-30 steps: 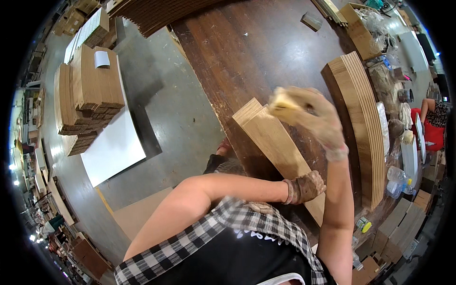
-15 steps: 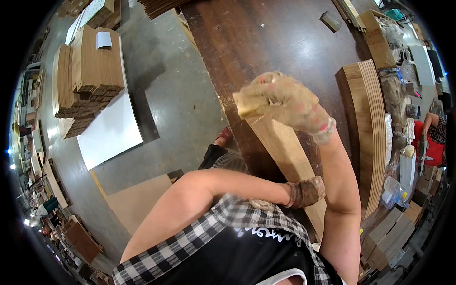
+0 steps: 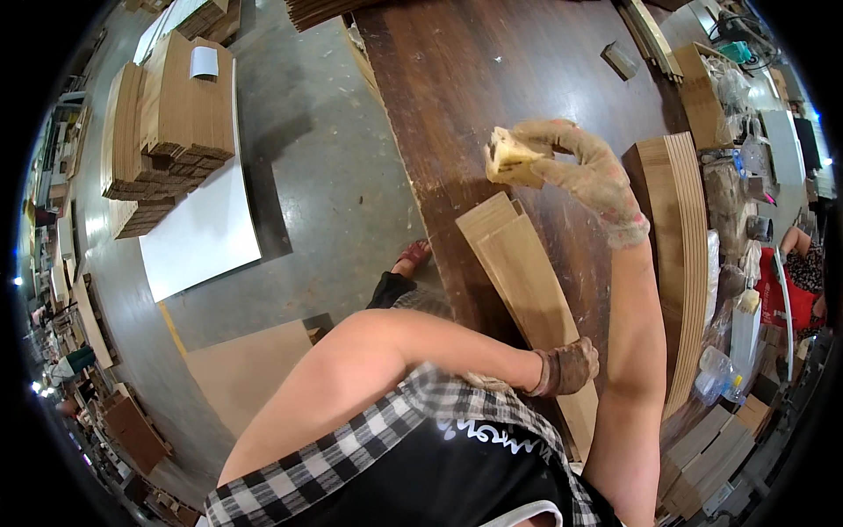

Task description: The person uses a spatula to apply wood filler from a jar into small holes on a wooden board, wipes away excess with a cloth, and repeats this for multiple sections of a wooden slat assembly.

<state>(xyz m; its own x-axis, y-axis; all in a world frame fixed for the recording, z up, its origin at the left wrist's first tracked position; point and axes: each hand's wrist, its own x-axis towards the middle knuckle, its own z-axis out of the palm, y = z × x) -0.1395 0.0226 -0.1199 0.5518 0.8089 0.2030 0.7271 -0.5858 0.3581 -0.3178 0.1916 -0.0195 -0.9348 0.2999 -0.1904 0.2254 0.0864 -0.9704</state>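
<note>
My right hand (image 3: 580, 167), in a stained beige work glove, is closed on a worn yellowish block (image 3: 512, 160) that looks like a sponge. It is raised above the brown table (image 3: 439, 79), beyond the far end of two stacked wooden boards (image 3: 522, 272). The boards lie lengthwise along the table, slightly fanned apart at that end. Across my body reaches my left arm. My left hand (image 3: 571, 366), in a dirty brown glove, rests on the near part of the boards with its fingers curled over them.
Right of my right arm stands a stack of wooden boards (image 3: 674, 272). A small block (image 3: 620, 61) lies at the table's far side. Beyond are a cardboard box (image 3: 702, 92), plastic bottles (image 3: 720, 373) and a person in red (image 3: 777, 285). Board stacks (image 3: 189, 97) stand on the floor left.
My right hand has lifted off the boards' far end and moved right with the yellowish block. The upper board now sits slightly askew on the lower one. My left hand stays on the boards.
</note>
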